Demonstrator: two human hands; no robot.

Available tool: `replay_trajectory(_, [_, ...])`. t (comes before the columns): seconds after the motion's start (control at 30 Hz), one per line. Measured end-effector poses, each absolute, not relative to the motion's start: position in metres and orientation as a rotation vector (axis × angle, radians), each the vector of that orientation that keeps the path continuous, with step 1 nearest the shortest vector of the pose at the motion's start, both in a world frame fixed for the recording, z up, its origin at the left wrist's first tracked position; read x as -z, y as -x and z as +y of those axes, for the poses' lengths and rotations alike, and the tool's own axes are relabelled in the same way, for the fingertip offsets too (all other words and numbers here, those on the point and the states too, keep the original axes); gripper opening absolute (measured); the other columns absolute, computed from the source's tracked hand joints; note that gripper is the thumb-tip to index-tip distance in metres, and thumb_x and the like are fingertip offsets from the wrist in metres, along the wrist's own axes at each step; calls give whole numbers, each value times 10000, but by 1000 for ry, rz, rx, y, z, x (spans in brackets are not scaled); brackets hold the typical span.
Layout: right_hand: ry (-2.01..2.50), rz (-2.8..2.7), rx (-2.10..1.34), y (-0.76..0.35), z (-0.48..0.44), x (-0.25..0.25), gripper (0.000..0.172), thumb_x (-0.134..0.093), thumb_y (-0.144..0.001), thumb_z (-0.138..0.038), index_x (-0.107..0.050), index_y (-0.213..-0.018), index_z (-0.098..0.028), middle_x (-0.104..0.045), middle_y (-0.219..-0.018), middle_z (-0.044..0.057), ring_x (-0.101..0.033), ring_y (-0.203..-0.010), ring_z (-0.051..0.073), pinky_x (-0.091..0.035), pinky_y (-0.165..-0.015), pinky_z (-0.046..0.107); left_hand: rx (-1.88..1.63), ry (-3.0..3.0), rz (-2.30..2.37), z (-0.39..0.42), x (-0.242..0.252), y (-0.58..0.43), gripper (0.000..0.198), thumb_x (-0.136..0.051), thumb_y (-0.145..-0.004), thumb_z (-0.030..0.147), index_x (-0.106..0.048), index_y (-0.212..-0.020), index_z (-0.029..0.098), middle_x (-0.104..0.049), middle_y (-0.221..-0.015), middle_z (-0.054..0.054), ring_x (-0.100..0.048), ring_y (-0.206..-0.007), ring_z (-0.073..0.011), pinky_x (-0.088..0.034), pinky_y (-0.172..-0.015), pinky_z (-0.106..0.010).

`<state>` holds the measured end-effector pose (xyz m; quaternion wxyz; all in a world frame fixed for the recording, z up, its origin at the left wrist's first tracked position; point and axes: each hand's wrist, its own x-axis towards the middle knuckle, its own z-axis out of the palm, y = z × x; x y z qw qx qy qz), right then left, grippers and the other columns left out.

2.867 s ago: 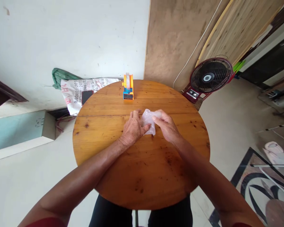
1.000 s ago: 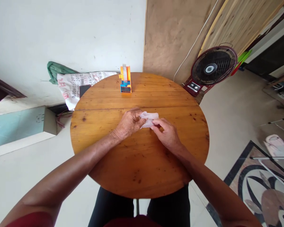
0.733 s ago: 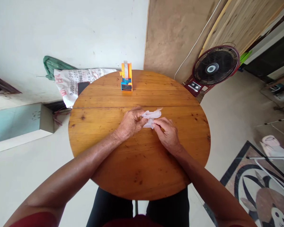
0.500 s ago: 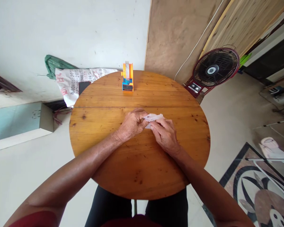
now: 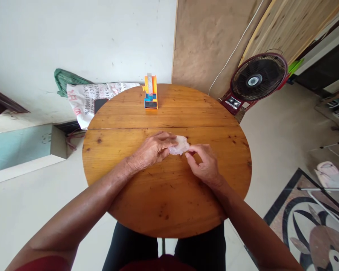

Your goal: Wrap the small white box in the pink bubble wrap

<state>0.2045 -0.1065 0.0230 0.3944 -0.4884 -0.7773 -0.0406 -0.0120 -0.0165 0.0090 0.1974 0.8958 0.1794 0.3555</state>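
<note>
A small crumpled, whitish see-through piece that looks like a thin plastic bag (image 5: pixel 179 145) is held above the middle of the round wooden table (image 5: pixel 164 188). My left hand (image 5: pixel 158 146) is closed on its left side, thumb and fingers pinching it. At its right edge, the thumb and forefinger of my right hand (image 5: pixel 203 162) come together in a pinch on the rim of the plastic. The part of it inside my left fingers is hidden.
An orange and blue tape dispenser (image 5: pixel 150 94) stands at the table's far side. Behind the table on the left lies a printed white sack (image 5: pixel 84 101) with a green bag (image 5: pixel 69 81). A dark red fan (image 5: pixel 254 81) is at the far right, with a white cable (image 5: pixel 235 49) along the wall.
My right hand has moved slightly right and away from my left hand, to the plastic's edge. More of the plastic shows, spread flatter between the hands. My left hand has shifted slightly left.
</note>
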Motion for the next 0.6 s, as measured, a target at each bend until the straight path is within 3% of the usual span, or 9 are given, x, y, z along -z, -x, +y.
replay_trajectory(0.1, [1308,-1955,151,-207,-105,-23,401,-657,-821,-229,-540,-1205,-222,-669,-1091,100,-635,-985,253,-469,-861,406,-979,-2524,521,-17,-11,12,307,-533,-945,285,-703,-1182,193,-648,-1255,-153,-634,-1126,-251,-527,-965,-411])
replay_trajectory(0.17, [1316,-2012,198,-206,-103,-23,476,-675,-809,-255,-523,-1258,-213,-618,-1241,141,-601,-1117,287,-452,-906,430,-988,-2536,530,-18,-11,12,301,-535,-946,290,-709,-1173,198,-656,-1247,-148,-638,-1122,-247,-529,-965,-409])
replay_trajectory(0.33, [1227,-2150,304,-204,-101,-20,259,-586,-842,-130,-627,-1078,-228,-670,-1182,89,-626,-1045,242,-422,-884,407,-1023,-2521,507,-17,-13,12,274,-574,-915,248,-723,-1137,191,-687,-1207,-149,-657,-1116,-252,-552,-942,-411])
replay_trajectory(0.6, [1133,-2240,446,-203,-103,-22,244,-570,-884,-118,-667,-1084,-218,-734,-1083,52,-618,-1062,228,-394,-933,426,-919,-2442,483,-13,-19,24,316,-609,-850,145,-709,-1145,196,-679,-1270,-129,-655,-1177,-240,-542,-987,-380])
